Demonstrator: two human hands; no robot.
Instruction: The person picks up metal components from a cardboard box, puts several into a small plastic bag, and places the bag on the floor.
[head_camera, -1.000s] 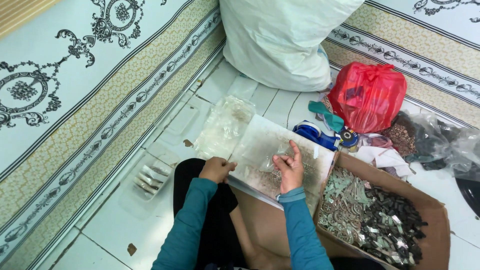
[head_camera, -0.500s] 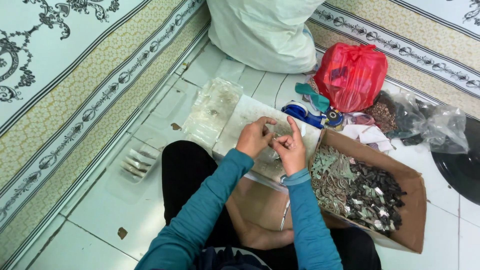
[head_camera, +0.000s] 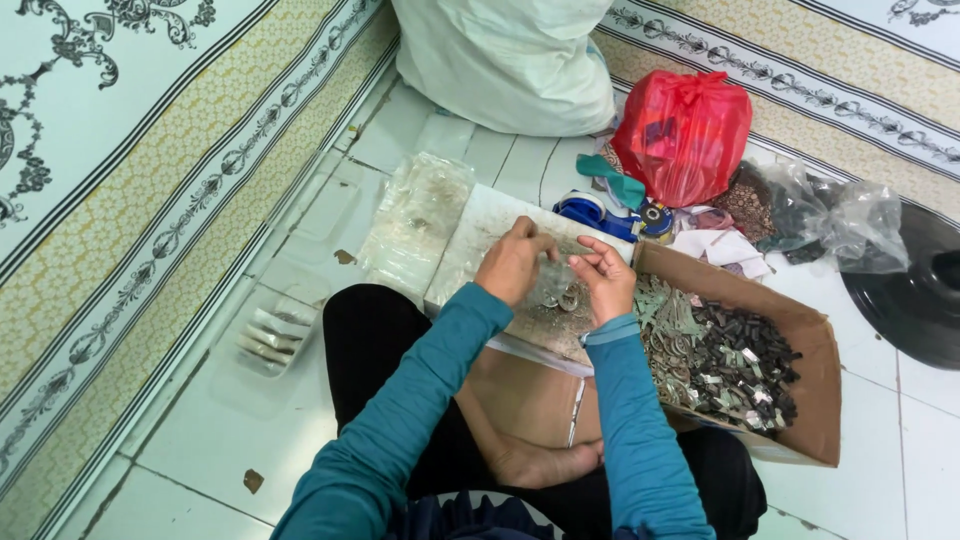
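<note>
My left hand (head_camera: 512, 262) and my right hand (head_camera: 600, 280) meet over a flat white tray (head_camera: 478, 232) on my lap. Their fingertips pinch what looks like a small clear bag (head_camera: 556, 256) held between them. Small silver metal rings (head_camera: 560, 298) lie on the tray just under the hands. Both arms wear teal sleeves. To the right, touching the tray, stands an open cardboard box (head_camera: 812, 330) with silver metal pieces (head_camera: 675, 325) on its left side and dark pieces (head_camera: 745, 360) on its right.
A stack of clear plastic bags (head_camera: 415, 215) lies left of the tray, and small filled packets (head_camera: 265, 335) sit on the tiled floor. Behind are a white sack (head_camera: 510, 60), a red plastic bag (head_camera: 685, 135), a blue tape dispenser (head_camera: 590, 212), a crumpled clear bag (head_camera: 825, 215) and a black round object (head_camera: 920, 290).
A second ago my hands lay apart on the tray. They have since come together above it, with fingertips closing on the small bag.
</note>
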